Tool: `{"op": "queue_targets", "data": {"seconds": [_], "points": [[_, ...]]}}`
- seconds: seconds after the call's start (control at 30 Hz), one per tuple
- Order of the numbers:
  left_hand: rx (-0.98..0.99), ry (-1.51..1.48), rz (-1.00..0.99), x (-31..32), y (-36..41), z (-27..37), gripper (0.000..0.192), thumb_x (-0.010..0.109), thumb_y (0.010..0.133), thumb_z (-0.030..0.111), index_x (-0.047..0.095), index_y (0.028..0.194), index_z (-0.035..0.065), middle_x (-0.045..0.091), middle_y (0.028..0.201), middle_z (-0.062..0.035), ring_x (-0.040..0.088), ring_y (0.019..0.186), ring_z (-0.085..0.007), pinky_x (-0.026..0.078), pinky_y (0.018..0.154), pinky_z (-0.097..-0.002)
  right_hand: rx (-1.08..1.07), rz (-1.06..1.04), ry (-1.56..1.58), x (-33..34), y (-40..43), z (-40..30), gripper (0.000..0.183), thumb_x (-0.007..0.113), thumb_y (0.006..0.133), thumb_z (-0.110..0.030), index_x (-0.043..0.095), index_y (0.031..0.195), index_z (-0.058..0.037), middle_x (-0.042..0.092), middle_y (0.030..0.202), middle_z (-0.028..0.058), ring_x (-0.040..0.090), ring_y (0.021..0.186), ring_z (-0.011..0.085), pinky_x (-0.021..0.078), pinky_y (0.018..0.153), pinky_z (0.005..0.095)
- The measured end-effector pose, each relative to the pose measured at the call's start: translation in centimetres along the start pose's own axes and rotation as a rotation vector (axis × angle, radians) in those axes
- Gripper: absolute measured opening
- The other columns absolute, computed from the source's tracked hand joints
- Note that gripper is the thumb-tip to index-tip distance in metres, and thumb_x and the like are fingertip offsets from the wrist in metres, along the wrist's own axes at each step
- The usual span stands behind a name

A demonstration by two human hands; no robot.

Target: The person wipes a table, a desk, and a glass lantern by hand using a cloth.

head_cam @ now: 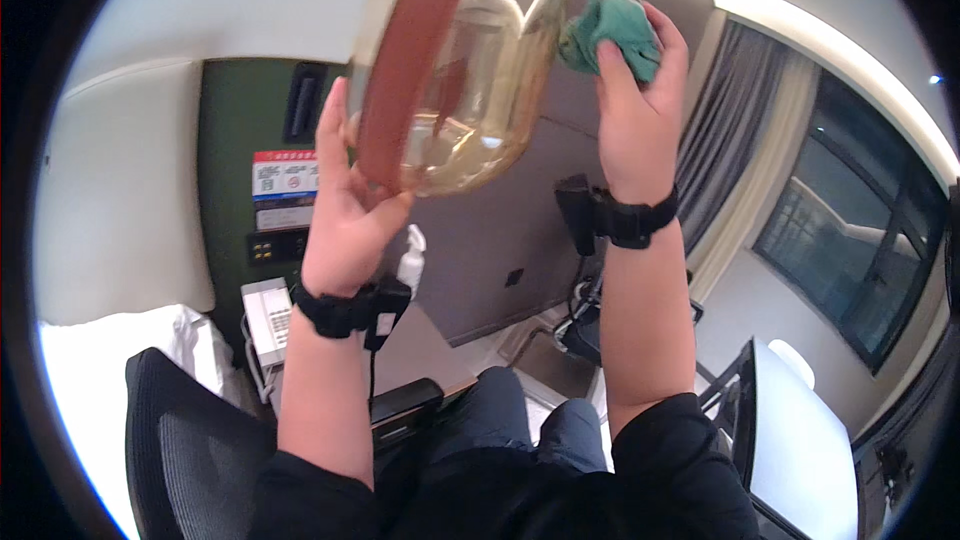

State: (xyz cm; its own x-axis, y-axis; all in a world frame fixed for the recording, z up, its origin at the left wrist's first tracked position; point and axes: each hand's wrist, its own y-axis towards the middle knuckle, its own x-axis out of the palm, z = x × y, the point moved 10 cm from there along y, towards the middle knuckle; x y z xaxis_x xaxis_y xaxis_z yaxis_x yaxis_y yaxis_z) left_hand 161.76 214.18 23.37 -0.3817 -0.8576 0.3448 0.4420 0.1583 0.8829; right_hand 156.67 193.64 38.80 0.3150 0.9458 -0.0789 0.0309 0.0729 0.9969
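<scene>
Raised in front of me is a clear, amber-tinted jug, its top cut off by the frame's upper edge. A broad red-brown strip, probably its handle, runs down the side facing me. My left hand supports the jug from the lower left, thumb and fingers around its base. In my right hand is a crumpled green cloth, pinched between thumb and fingers. The cloth is close to the jug's right wall; whether they touch I cannot tell. Both wrists wear black straps with small devices.
Below the left hand, a desk holds a white telephone and a white pump bottle. A mesh chair stands at the lower left beside a white bed. At the right are a light-topped table and a curtained window.
</scene>
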Motion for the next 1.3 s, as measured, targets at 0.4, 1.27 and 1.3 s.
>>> {"op": "queue_targets", "data": {"seconds": [0.4,1.27,1.3], "points": [[-0.194,-0.551,-0.030,-0.6,-0.5,-4.4,0.096,0.073,0.076,0.018,0.012,0.150,0.0141,0.036,0.141,-0.0140,0.044,0.128,-0.0309,0.046,0.097,-0.0489,-0.190,-0.512,-0.257,7.9,4.0,-8.2,0.043,0.060,0.089,-0.006,0.042,0.128,-0.0046,0.054,0.115,0.0103,0.054,0.106,0.0183,0.0438,0.094,0.0322],[-0.008,-0.591,-0.140,-0.7,1.1,-4.4,0.115,0.081,0.069,0.042,0.007,0.150,0.0071,0.034,0.144,-0.0185,0.042,0.130,-0.0310,0.041,0.103,-0.0453,-0.567,-0.786,-0.766,13.1,2.4,-13.4,0.038,0.059,0.081,-0.001,0.049,0.118,-0.0033,0.057,0.108,0.0189,0.057,0.100,0.0370,0.0457,0.087,0.0387],[-0.018,-0.587,-0.144,-1.0,0.7,-4.4,0.115,0.081,0.069,0.042,0.007,0.150,0.0071,0.034,0.144,-0.0185,0.042,0.130,-0.0310,0.041,0.103,-0.0453,-0.573,-0.766,-0.745,13.1,2.2,-13.4,0.037,0.059,0.081,-0.001,0.050,0.117,-0.0034,0.058,0.107,0.0185,0.058,0.099,0.0372,0.0460,0.086,0.0388]]}}
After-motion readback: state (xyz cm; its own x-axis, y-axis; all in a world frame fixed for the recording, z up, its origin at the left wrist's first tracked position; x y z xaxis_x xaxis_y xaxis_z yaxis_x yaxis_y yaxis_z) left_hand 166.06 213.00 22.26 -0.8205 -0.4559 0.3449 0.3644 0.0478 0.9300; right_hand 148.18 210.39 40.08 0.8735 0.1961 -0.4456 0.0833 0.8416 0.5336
